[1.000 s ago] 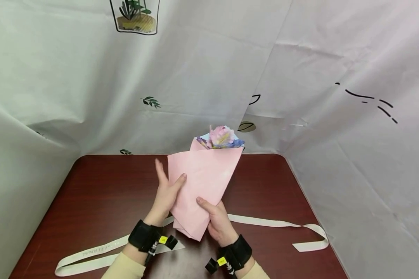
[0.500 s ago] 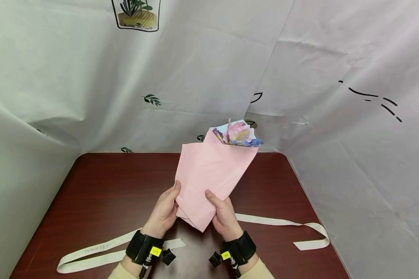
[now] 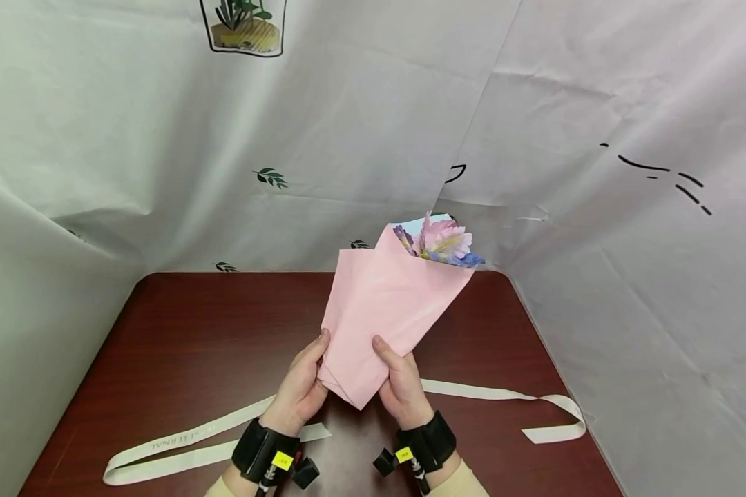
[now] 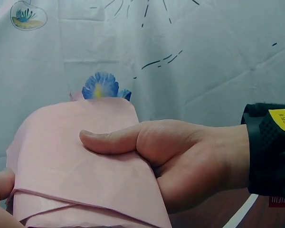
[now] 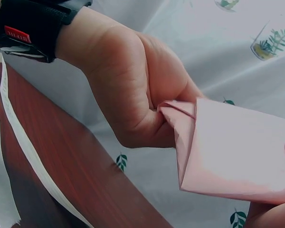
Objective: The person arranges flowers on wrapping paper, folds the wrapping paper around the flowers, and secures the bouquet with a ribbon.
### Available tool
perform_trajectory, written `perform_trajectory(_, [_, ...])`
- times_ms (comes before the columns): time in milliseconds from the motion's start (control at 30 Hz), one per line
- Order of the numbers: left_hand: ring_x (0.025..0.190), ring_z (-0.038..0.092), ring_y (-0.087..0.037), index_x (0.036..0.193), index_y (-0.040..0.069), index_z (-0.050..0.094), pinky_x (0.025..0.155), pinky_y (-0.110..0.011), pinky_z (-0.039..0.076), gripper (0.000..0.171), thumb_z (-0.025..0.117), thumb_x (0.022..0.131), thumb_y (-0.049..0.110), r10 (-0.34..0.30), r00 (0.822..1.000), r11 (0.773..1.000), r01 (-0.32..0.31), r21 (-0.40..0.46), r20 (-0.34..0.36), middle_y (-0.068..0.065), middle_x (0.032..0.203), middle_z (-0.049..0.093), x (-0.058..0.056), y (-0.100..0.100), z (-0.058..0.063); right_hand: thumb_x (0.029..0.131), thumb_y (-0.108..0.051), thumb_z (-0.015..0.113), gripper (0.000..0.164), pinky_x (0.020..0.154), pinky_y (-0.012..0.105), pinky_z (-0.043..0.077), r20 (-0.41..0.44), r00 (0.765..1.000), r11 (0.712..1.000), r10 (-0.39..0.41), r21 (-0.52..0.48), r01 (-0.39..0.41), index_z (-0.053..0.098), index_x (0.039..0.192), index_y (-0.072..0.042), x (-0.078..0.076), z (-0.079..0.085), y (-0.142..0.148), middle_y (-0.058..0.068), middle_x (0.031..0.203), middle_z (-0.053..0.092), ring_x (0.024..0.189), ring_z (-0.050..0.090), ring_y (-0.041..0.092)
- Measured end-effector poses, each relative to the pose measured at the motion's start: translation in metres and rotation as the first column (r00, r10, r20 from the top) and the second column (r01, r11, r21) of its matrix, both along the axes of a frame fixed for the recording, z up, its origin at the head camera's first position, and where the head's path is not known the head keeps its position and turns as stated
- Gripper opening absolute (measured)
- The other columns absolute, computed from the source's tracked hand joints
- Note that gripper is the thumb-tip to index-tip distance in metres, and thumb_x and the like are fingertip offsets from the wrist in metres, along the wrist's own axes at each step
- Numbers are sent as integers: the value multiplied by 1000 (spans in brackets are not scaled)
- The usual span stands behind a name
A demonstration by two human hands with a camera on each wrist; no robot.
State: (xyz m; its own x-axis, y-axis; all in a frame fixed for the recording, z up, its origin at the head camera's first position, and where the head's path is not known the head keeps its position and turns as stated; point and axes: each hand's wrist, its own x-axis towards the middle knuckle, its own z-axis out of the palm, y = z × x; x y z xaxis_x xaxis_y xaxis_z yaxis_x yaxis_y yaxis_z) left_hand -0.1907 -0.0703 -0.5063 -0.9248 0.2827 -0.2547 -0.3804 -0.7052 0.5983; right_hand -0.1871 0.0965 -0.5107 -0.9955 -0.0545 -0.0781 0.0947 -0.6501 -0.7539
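- The room is being closed off by pale, creased fabric (image 3: 360, 117), hung behind the table and along its sides; dark leaves and a jar of plants are being shown on it in print.
- The brown table (image 3: 224, 331) is being crossed by white ribbon (image 3: 472, 391), looped at the left and curled at the right, its middle being hidden.
- The pink-wrapped bouquet (image 3: 391, 297) is being held up over the table, tilted, its flowered end leaning right.
- Its lower right edge is being clasped by the right hand (image 3: 404, 390), the grip partly closed, thumb across the front, fingers behind.
- Its lower left edge is being clasped by the left hand (image 3: 301, 386), the grip likewise partly closed, thumb along the edge.
- Both wrists are being circled by black bands (image 3: 264, 452).
- Pink and blue flowers (image 3: 444, 241) are being framed by the upper opening.
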Motion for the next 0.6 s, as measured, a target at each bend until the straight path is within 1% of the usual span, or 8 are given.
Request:
perform_trajectory(67, [114, 57, -11, 148, 3, 38, 97, -25, 48, 48, 47, 109, 29, 1, 1000, 1000, -1, -7, -6, -1, 127, 56, 0, 1, 0, 102, -6, 59, 28, 100, 29, 45, 1, 1000, 1000, -5, -9, 5, 50, 127, -12, 1, 0, 0, 0, 122, 59, 115, 58, 14])
perform_trajectory(133, [116, 56, -11, 150, 3, 35, 97, -25, 48, 51, 49, 109, 29, 36, 999, 999, -37, -39, -15, -2, 130, 55, 0, 2, -1, 101, -5, 60, 27, 100, 29, 46, 2, 1000, 1000, -14, -10, 14, 51, 126, -12, 1, 0, 0, 0, 122, 59, 114, 58, 14])
perform_trajectory(200, [120, 55, -12, 152, 7, 34, 98, -24, 47, 52, 51, 108, 28, 98, 995, 991, -100, -86, -33, -2, 135, 52, 0, 3, -2, 100, -3, 61, 27, 99, 29, 46, 4, 1000, 1000, -24, -14, 24, 53, 124, -12, 2, -1, -1, 0, 121, 60, 113, 59, 15])
perform_trajectory(267, [122, 54, -14, 153, 13, 35, 97, -25, 48, 52, 54, 107, 27, 174, 983, 975, -180, -134, -56, -4, 140, 49, 1, 4, -3, 99, -1, 61, 27, 99, 30, 46, 3, 1000, 999, -28, -19, 29, 54, 123, -12, 2, -2, -2, 1, 120, 61, 113, 59, 15])
perform_trajectory(367, [125, 53, -17, 150, 19, 38, 97, -26, 48, 48, 55, 106, 26, 253, 965, 953, -261, -153, -69, -6, 144, 46, 2, 7, -4, 99, -1, 61, 28, 99, 30, 46, -4, 1000, 999, -28, -22, 28, 54, 123, -12, 2, -3, -3, 1, 120, 61, 113, 59, 16])
perform_trajectory(467, [119, 54, -18, 139, 19, 44, 94, -27, 48, 32, 50, 108, 25, 265, 963, 956, -270, -112, -58, -5, 136, 49, 3, 8, -3, 99, -2, 61, 30, 100, 30, 45, -14, 1000, 1000, -21, -8, 21, 52, 126, -12, 2, -2, -4, 1, 122, 59, 114, 58, 16])
perform_trajectory(533, [112, 54, -17, 128, 18, 47, 91, -27, 48, 19, 46, 109, 24, 253, 967, 965, -255, -64, -38, -3, 126, 52, 4, 9, -3, 99, -2, 61, 31, 100, 30, 45, -16, 1000, 1000, -15, -4, 15, 50, 127, -12, 3, -1, -5, 1, 122, 58, 114, 57, 16])
perform_trajectory(600, [109, 55, -15, 119, 19, 48, 90, -27, 47, 11, 43, 110, 22, 230, 973, 973, -230, -27, -21, 0, 119, 54, 5, 10, -3, 100, -2, 60, 31, 100, 30, 45, -16, 1000, 1000, -6, -5, 6, 48, 127, -12, 3, 0, -6, 1, 122, 57, 114, 57, 16])
